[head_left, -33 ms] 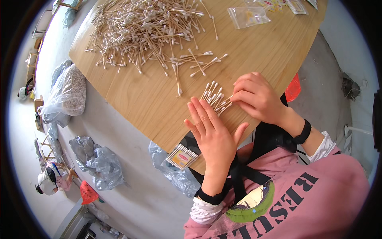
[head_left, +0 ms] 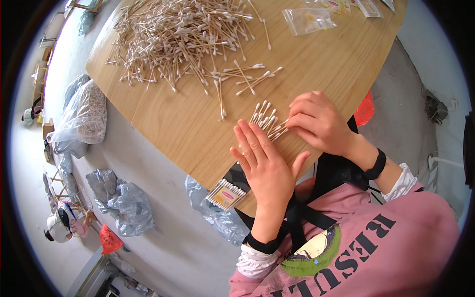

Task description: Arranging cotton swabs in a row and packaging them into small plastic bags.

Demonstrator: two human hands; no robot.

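Lying between the two hands is a small bundle of cotton swabs (head_left: 267, 121), wooden sticks side by side, their long axis running on a slant from the white tips at the far left down toward the right hand. The left hand (head_left: 264, 161) rests flat and fully open, fingers straight and together, its fingertips (head_left: 247, 129) touching the near ends of the bundle; it grasps nothing. The right hand (head_left: 319, 121) is curled loosely, knuckles up, its grip half closed with the fingertips pressed against the bundle's right side; whether any stick is pinched underneath cannot be told.

Just beyond the grip a few loose swabs (head_left: 242, 79) lie scattered, and farther off a big heap of swabs (head_left: 173, 34) covers the far part of the wooden table (head_left: 346, 59). Near the left wrist, at the table's near edge, sits a filled packet of swabs (head_left: 226, 194). Well beyond the right hand lies a clear plastic bag (head_left: 309, 20).
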